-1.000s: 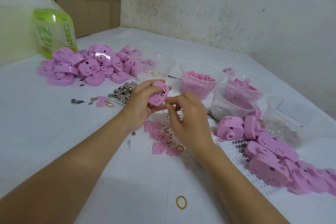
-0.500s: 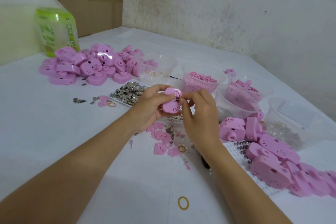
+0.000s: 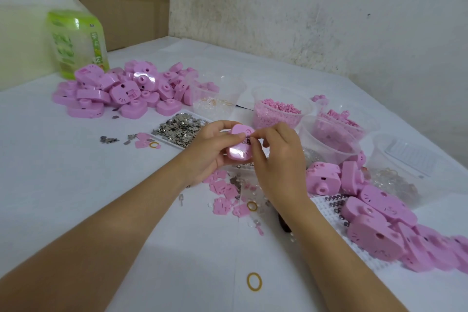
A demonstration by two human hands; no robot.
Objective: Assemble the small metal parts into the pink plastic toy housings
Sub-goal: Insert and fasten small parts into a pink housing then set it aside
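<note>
Head view: left hand cups pink housing above the worktop, open side up, steadying it while right hand fingertips pinch a small metal part into its slot.

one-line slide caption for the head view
Left hand holds a pink housing while the right hand pinches a small metal part at its top.

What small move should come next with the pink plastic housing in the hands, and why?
Probably press the small metal part down into the pink plastic housing: the right hand pinches it at the housing's opening, while the left hand grips the housing.
</note>
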